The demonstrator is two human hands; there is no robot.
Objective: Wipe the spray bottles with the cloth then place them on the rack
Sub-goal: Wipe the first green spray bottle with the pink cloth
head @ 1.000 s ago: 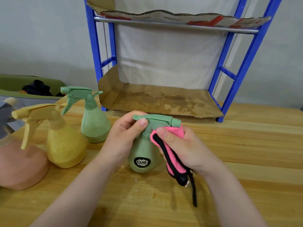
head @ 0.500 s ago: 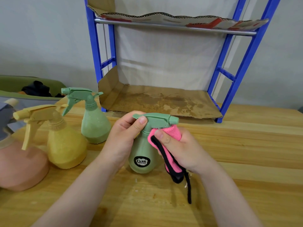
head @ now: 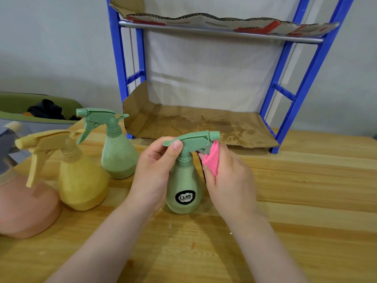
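Observation:
A green spray bottle [head: 184, 186] with a round black label stands upright on the wooden table [head: 306, 201] in front of me. My left hand [head: 155, 170] grips its neck and the back of its trigger head, thumb on top. My right hand [head: 228, 180] holds a folded pink cloth [head: 212, 160] against the right side of the head, under the nozzle. Behind stands a blue rack [head: 289, 94] with a stained cardboard-lined lower shelf [head: 204, 123]. To the left wait a second green spray bottle [head: 116, 152], a yellow one [head: 79, 176] and a pink one [head: 24, 209].
The rack's upper shelf [head: 224, 25] also carries cardboard. A green bin [head: 24, 107] with dark items sits at the far left behind the table. Bare wood stretches to the right of my right hand and in front of the bottle.
My right hand has slid the pink cloth up from the bottle's body to the trigger head. The cloth's black edge and dangling strap are now hidden. The left hand keeps its grip.

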